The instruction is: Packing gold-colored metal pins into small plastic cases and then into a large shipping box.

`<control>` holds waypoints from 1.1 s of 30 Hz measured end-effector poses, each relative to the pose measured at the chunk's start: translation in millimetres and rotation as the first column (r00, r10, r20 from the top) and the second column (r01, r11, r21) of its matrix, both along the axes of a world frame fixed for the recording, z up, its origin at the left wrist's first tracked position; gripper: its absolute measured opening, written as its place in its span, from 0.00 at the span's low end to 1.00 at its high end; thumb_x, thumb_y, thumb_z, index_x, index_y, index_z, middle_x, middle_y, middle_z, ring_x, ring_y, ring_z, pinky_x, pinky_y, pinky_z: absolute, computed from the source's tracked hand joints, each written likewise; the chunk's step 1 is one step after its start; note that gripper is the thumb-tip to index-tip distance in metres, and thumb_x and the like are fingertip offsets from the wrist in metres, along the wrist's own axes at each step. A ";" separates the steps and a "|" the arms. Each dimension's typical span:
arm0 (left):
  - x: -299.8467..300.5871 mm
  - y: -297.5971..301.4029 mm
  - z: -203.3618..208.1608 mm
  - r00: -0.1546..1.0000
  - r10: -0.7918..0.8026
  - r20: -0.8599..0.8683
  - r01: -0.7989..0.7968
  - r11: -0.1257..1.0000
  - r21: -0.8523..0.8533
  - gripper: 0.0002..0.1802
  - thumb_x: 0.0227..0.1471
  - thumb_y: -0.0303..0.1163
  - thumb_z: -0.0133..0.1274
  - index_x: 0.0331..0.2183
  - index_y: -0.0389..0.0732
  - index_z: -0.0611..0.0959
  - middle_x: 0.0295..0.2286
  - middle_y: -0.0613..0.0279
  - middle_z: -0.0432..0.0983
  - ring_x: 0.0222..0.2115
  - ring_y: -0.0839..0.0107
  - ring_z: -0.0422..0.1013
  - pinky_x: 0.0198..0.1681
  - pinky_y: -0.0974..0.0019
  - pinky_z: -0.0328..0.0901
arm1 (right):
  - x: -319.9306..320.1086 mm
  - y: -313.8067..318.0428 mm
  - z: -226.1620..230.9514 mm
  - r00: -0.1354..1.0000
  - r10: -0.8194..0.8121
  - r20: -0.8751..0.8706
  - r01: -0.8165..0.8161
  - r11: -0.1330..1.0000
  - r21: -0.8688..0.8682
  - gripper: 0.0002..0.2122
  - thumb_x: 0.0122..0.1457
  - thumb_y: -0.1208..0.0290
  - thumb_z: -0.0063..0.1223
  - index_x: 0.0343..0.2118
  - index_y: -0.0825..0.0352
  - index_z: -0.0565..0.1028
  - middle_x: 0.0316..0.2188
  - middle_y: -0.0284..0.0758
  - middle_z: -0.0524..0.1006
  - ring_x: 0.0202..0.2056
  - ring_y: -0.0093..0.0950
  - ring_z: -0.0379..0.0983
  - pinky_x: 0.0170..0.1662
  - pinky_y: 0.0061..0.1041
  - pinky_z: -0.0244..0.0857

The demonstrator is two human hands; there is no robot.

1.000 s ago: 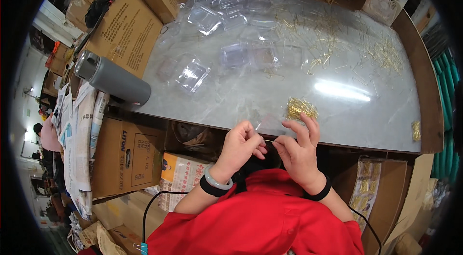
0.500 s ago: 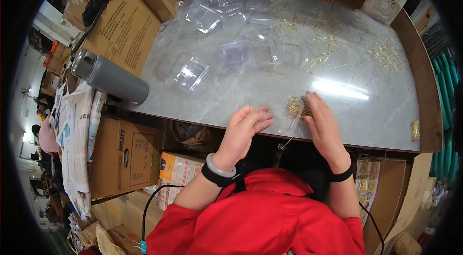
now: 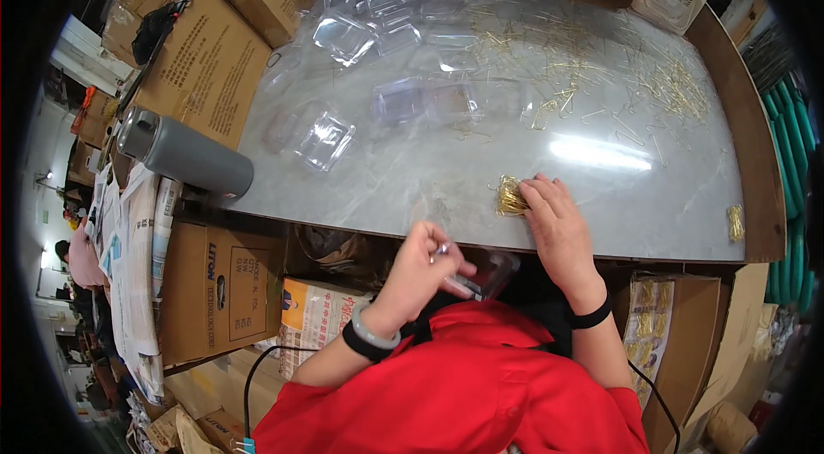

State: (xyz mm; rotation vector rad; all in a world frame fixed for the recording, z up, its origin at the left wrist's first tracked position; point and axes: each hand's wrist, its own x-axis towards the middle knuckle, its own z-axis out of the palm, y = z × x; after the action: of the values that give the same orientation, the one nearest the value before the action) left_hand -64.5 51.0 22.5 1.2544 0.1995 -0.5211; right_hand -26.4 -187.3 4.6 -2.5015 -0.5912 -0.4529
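My left hand (image 3: pixel 427 265) is at the table's front edge, close to my body, with its fingers curled together. A see-through plastic piece (image 3: pixel 495 272), blurred by motion, shows at its fingertips over the edge; its exact shape is hard to make out. On the tabletop lies a small bundle of gold wire hooks (image 3: pixel 511 196). My right hand (image 3: pixel 556 218) rests against the bundle's right side, palm down, its fingers stretched out and lying together.
Loose gold hooks (image 3: pixel 674 89) are scattered at the back right. Clear plastic cases (image 3: pixel 343 35) are piled at the back, with several nearer. A grey bottle (image 3: pixel 193 158) leans at the left edge by cardboard boxes (image 3: pixel 206 68). Another hook bundle (image 3: pixel 736 223) lies far right.
My left hand has moved back from the tabletop toward my body, and its fingers have curled in. My right hand has stayed by the hook bundle, its fingers now against it.
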 end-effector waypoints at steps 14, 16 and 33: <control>-15.5 -8.8 -24.1 0.935 -0.117 -0.336 -0.063 0.874 -0.481 0.31 0.59 0.14 0.40 0.62 0.36 0.54 0.55 0.40 0.59 0.59 0.45 0.63 0.65 0.44 0.60 | -18.0 24.3 2.5 0.997 0.080 -0.010 -0.079 0.996 0.028 0.18 0.57 0.80 0.51 0.52 0.70 0.72 0.51 0.43 0.74 0.57 0.45 0.69 0.64 0.44 0.61; -14.8 -3.4 -23.9 0.930 -0.157 -0.333 -0.079 0.799 -0.597 0.32 0.59 0.14 0.39 0.63 0.37 0.54 0.56 0.39 0.59 0.60 0.44 0.62 0.66 0.45 0.58 | -31.4 29.1 2.4 0.988 0.155 -0.028 -0.153 0.987 0.040 0.20 0.55 0.81 0.51 0.53 0.71 0.72 0.51 0.44 0.74 0.58 0.46 0.68 0.64 0.45 0.60; 16.9 -30.7 -7.5 0.906 -0.172 0.388 0.140 0.984 0.108 0.34 0.69 0.30 0.39 0.68 0.33 0.47 0.60 0.44 0.60 0.57 0.52 0.67 0.59 0.51 0.65 | -23.6 31.9 0.2 0.988 0.112 0.104 -0.140 0.937 0.321 0.15 0.58 0.83 0.53 0.49 0.68 0.74 0.50 0.42 0.74 0.55 0.45 0.72 0.62 0.49 0.62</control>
State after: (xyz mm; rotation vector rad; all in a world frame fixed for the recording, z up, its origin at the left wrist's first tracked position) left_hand -47.5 20.3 15.1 1.4323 -0.2276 -0.3874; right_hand -50.0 -155.4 4.8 -2.1237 -0.6466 -0.5604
